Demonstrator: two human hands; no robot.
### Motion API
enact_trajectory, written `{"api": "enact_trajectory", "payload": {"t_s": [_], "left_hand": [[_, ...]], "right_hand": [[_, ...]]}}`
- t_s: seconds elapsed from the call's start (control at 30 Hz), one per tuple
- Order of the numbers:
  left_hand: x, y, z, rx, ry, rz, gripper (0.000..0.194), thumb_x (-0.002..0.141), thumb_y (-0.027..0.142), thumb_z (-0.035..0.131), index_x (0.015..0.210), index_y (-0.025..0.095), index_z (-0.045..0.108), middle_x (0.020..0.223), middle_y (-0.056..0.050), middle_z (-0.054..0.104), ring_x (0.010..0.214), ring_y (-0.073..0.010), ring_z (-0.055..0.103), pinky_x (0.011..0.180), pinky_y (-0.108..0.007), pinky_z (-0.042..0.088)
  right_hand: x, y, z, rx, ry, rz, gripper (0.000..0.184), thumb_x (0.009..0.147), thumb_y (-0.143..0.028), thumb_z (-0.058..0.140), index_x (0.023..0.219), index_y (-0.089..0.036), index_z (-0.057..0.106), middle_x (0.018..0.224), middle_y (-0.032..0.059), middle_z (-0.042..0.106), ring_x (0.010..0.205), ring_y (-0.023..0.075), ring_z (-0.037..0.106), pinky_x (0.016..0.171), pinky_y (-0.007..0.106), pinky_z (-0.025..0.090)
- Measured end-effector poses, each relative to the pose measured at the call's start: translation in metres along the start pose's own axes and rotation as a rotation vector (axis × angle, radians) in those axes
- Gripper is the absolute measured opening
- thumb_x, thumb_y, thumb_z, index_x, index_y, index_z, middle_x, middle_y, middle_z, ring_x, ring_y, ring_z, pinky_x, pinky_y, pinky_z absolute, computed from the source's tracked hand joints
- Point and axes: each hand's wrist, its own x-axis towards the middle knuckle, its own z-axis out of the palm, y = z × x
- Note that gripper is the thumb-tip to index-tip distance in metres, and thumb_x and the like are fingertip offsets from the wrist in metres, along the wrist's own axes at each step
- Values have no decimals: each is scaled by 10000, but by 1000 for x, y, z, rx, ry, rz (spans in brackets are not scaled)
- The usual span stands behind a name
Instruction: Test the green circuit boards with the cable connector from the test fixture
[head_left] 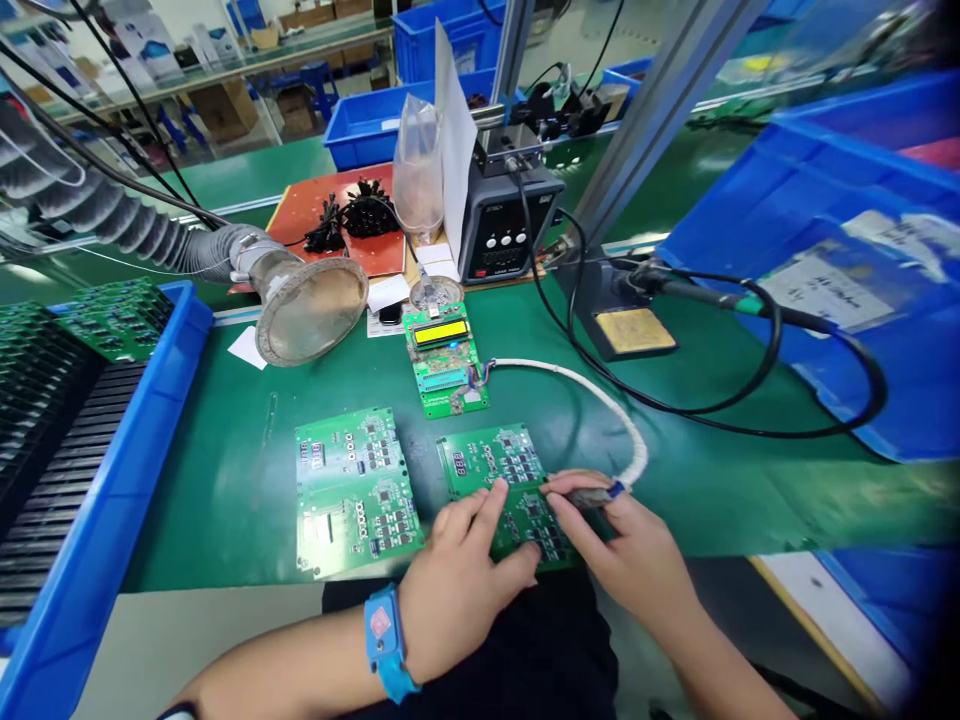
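A green circuit board panel (469, 462) with a three-digit display lies at the front of the bench. My left hand (461, 575) rests on its near half, fingers stretched out, a blue wrist strap on the wrist. In my right hand (637, 540) is a grey pen-like probe (589, 497), its tip end at the panel's right side; the exact contact point is too small to tell. From the probe a white cable (634, 440) curves back to a small tester board (448, 380) with a lit yellow screen. A similar circuit board panel (352, 500) lies to the left.
At left, a blue bin (169, 400) holds racked circuit boards (120, 315). A fume extraction hose (311, 310) hangs over the bench. Behind stand a soldering station (502, 225) and an iron holder (630, 325), with a looping black cord. Blue bins (847, 250) are at right.
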Motion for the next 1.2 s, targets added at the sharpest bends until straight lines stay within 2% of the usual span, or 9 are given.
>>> {"api": "enact_trajectory", "payload": {"t_s": [0.13, 0.3, 0.4, 0.53, 0.67, 0.77, 0.87, 1.0, 1.2], "left_hand": [[1, 0, -1, 13, 13, -1, 205, 914, 334, 602, 1111, 285, 574, 1435, -135, 383, 1217, -303, 488, 940, -442, 502], [7, 9, -10, 114, -58, 0, 226, 877, 303, 662, 1075, 232, 580, 1402, -174, 443, 1191, -310, 537, 915, -432, 522], [15, 17, -20, 161, -104, -18, 438, 817, 391, 725, 1159, 165, 572, 1351, -197, 504, 1155, -314, 570, 893, -410, 542], [34, 20, -40, 208, -169, -83, 743, 780, 496, 730, 1318, 50, 478, 1298, -208, 553, 1123, -310, 585, 905, -400, 538], [57, 11, -52, 262, -263, -27, 1061, 631, 725, 702, 1348, -10, 437, 1424, -270, 383, 1350, -402, 321, 1090, -501, 352], [66, 4, -47, 251, -361, -81, 1218, 546, 805, 679, 1420, 25, 348, 1484, -289, 246, 1389, -438, 185, 1119, -555, 253], [66, 1, -38, 243, -410, -120, 1309, 456, 807, 725, 1459, 87, 288, 1501, -293, 194, 1380, -464, 188, 1088, -579, 270], [66, 2, -35, 260, -374, -120, 1341, 387, 800, 757, 1459, 136, 300, 1479, -276, 273, 1333, -476, 286, 1054, -583, 291], [71, 4, -43, 273, -382, -139, 1327, 356, 742, 816, 1455, 183, 326, 1424, -243, 363, 1242, -456, 383, 1015, -551, 330]], "right_hand": [[-1, 3, -3, 25, -48, 5, 101, 884, -287, 574, 926, -229, 646, 894, 42, 698, 846, 212, 672, 766, 317, 548], [-1, 1, -5, 58, -64, 50, 135, 894, -323, 565, 929, -224, 649, 898, 48, 705, 842, 221, 677, 762, 324, 558], [-1, 1, -4, 68, -61, 50, 124, 894, -314, 561, 929, -228, 643, 899, 43, 704, 844, 214, 674, 763, 317, 556], [-2, 2, -3, 74, -59, 59, 135, 890, -322, 556, 932, -226, 640, 906, 52, 705, 848, 224, 672, 769, 330, 554], [-3, 4, -3, 89, -62, 65, 130, 891, -316, 557, 935, -224, 638, 909, 52, 701, 848, 224, 667, 776, 331, 547], [-4, 5, -3, 93, -61, 58, 118, 897, -301, 560, 953, -228, 634, 920, 42, 696, 858, 215, 663, 785, 319, 540], [-5, 6, -2, 94, -63, 58, 114, 901, -296, 557, 962, -234, 631, 937, 37, 694, 875, 212, 661, 793, 311, 535], [-6, 6, -2, 87, -61, 65, 117, 899, -302, 550, 954, -237, 631, 933, 38, 695, 873, 219, 663, 775, 308, 537], [-5, 8, -1, 82, -58, 44, 121, 900, -311, 550, 953, -236, 627, 921, 39, 696, 860, 218, 664, 769, 311, 539]]}}
